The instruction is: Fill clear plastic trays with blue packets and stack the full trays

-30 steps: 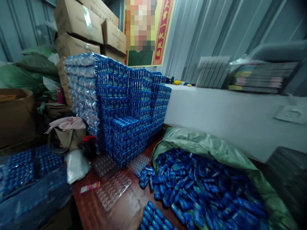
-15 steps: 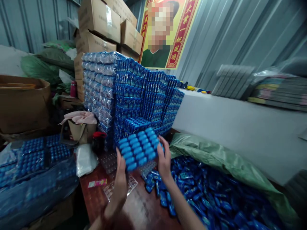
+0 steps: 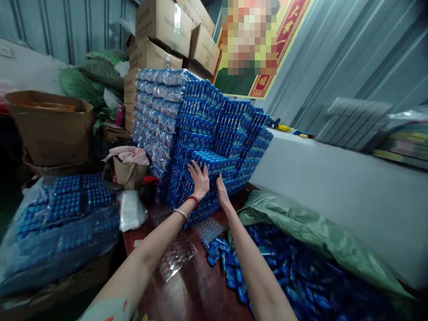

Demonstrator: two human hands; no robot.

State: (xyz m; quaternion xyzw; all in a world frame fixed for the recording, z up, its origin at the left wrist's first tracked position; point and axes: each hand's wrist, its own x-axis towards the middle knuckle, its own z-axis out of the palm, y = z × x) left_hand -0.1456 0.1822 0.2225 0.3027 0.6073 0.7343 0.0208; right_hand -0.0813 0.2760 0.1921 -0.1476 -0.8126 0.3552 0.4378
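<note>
A tall stack of blue packs stands on the table, made of rows of small glossy blue pieces. At its lower front step, my left hand lies against the packs with its fingers spread. Close to its right, my right hand has its fingers stretched out along the same packs. Neither hand is wrapped round a pack; whether the fingertips press on them is hard to see. On the table below the hands lie clear plastic trays with moulded hollows.
Loose blue pieces spill from a green sack at right. At left are a bag of blue packs, clear plastic bags, a dark jar with a red lid and a beige handbag. Cartons rise behind.
Both hands have moved forward to the stack. The tray of blue pieces held between them has been let go at the stack's front. The view has turned a little left.
</note>
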